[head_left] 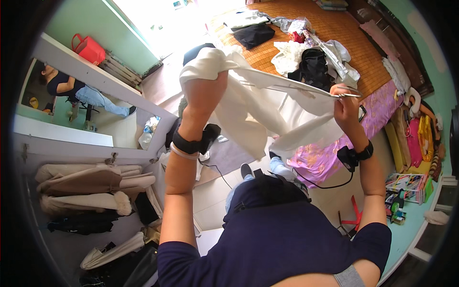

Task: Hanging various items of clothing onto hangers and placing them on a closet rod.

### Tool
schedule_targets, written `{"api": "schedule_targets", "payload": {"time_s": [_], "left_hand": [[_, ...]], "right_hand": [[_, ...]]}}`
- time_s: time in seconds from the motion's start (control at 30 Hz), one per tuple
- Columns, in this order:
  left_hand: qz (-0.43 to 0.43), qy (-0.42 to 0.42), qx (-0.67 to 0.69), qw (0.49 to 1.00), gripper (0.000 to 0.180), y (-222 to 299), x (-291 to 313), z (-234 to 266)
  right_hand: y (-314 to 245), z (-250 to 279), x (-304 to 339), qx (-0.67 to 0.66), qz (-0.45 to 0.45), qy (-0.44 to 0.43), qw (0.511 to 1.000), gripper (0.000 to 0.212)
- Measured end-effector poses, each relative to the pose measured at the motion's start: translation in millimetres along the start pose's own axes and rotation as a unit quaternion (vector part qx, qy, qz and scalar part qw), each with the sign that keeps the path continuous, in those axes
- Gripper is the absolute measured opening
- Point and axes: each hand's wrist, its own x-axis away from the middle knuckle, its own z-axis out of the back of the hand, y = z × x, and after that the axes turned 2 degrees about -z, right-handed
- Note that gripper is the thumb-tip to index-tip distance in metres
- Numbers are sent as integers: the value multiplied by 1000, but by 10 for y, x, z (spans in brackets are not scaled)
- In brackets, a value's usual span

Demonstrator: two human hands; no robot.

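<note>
A white garment (pixel 248 110) hangs stretched between my raised hands, its lower part draped loosely. My left hand (pixel 205 95) is closed on the garment, and folds of the cloth cover its fingers. A thin metal clothes hanger (pixel 353 94) sticks out at the garment's right end, and its bar runs along the cloth. My right hand (pixel 345 107) grips the hanger there, with the garment's edge beside the fingers. Cloth hides how far the hanger reaches inside.
An open wardrobe (pixel 119 220) with hanging coats stands at the left, below a mirrored door (pixel 81 107). Clothes, including a black garment (pixel 313 69), lie on the woven bed mat (pixel 373 52). A purple floral cloth (pixel 320 160) drapes the bed's near edge. Cables hang from my wrist devices.
</note>
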Motion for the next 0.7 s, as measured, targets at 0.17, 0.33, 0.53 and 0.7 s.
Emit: {"api": "schedule_targets", "payload": {"time_s": [0.17,0.33,0.53,0.7], "left_hand": [[-22,-75,-43,996,6,96,-153,-513],[4,-149,62,987,6,191,-199,-1116],[167,-266,173,933,20,197,-102,-1767],[363,-327,291,823,34,99,-161,-1875]], "right_hand": [[339,328,136,-108,-19,-29,994,31],[797,648,270,-176,-157,-49,970,22],[1492,644,256,-384,-282,-131,869,9],[2052,453,163,-361,-320,-145,864,11]]}}
